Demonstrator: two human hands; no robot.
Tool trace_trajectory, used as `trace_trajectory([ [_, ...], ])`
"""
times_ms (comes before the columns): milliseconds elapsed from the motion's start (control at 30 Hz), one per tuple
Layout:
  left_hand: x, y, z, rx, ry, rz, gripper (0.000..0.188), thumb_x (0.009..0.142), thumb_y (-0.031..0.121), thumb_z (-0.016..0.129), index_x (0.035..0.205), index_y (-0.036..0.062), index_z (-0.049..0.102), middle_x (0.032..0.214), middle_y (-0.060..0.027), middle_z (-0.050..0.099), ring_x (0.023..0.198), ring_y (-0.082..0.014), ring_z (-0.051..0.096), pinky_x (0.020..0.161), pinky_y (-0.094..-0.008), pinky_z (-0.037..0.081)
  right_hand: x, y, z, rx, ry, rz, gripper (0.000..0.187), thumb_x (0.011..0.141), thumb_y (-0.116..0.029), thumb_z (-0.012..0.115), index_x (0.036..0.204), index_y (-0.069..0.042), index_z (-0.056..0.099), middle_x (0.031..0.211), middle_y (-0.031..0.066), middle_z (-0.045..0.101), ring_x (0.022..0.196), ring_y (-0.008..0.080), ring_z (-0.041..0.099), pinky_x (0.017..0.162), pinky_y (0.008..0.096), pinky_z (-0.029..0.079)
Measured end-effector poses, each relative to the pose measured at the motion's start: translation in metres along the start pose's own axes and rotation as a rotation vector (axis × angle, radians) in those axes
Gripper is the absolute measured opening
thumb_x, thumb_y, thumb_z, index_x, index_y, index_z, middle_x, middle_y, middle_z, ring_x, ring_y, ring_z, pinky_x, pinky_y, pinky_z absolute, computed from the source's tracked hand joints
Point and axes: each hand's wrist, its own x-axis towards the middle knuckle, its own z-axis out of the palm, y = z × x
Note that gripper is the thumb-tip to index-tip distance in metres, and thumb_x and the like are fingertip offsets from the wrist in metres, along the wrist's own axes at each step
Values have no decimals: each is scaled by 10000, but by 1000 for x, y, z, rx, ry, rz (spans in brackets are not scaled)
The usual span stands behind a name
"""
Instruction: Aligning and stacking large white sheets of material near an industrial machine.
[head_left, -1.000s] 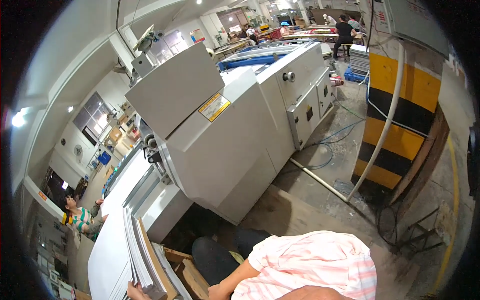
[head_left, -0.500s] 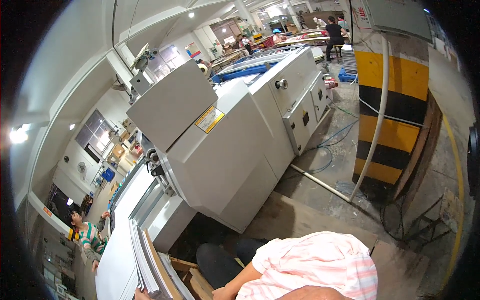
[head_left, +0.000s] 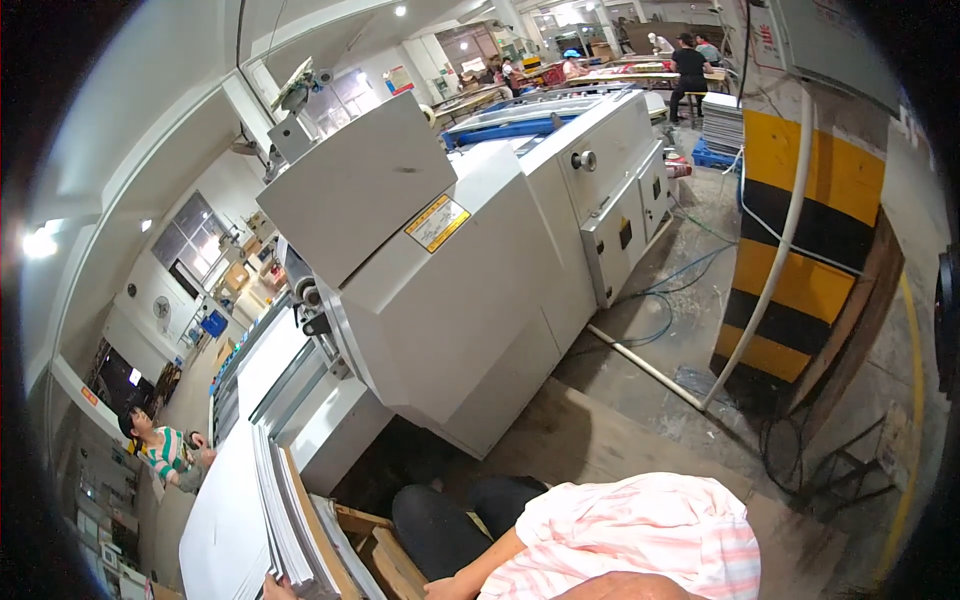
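A thick stack of large white sheets stands on edge at the lower left, leaning against a wooden pallet. Fingers of my left hand curl over the stack's lower edge, right at the picture's bottom rim. A forearm in a pink-and-white striped sleeve reaches left toward the pallet and leaves the frame at the bottom. My right hand itself is cut off there. Dark trousers show beside the sleeve.
A big grey machine with a yellow warning label fills the middle, with a feed table to its left. A yellow-and-black striped pillar stands right, with a white pipe and cables on the floor. Another person sits far left; others work at the far tables.
The view has swung a little, so the machine sits further right and higher. The stack of sheets has come further into the picture, and fingers now show at its lower edge.
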Motion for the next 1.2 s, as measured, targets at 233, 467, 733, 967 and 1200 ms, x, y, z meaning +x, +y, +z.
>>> trace_trajectory([
  [233, -37, 13, 12, 31, 57, -88, 218, 815, 158, 542, 812, -57, 580, 695, -90, 532, 612, -184, 527, 528, -283, 466, -4, -2, -13, 142, -209, 109, 438, 798, -437, 506, 658, -42, 630, 681, 167, 608, 667, 338, 588, 626, 443, 464],
  [467, -54, 29, -1, 16, 4, -2, 219, 843, 183, 529, 798, -26, 576, 693, -73, 531, 615, -167, 521, 563, -271, 482, 17, 8, 45, 180, 16, -118, 483, 801, -469, 483, 715, -21, 641, 746, 175, 624, 722, 339, 594, 681, 439, 457],
  [733, -65, 34, -2, 102, 25, 6, 243, 851, 213, 534, 818, -25, 575, 699, -65, 529, 619, -148, 519, 529, -242, 467, 14, 6, -20, 235, -336, 18, 519, 785, -528, 477, 802, -44, 663, 829, 160, 642, 856, 354, 595, 766, 482, 437],
  [967, -88, 57, 8, 179, 12, -12, 264, 865, 244, 505, 833, -12, 559, 719, -68, 530, 656, -152, 528, 545, -248, 452, 51, 69, -37, 80, -177, 179, 275, 689, -323, 598, 768, -71, 673, 811, 117, 651, 744, 282, 619, 646, 417, 444],
  [1200, -96, 62, 14, 148, -4, -38, 267, 869, 241, 500, 846, -19, 558, 773, -71, 536, 714, -157, 530, 617, -256, 466, 55, 80, -4, -107, -483, 95, 317, 717, -316, 585, 921, -88, 673, 927, 99, 648, 853, 261, 607, 735, 391, 435],
])
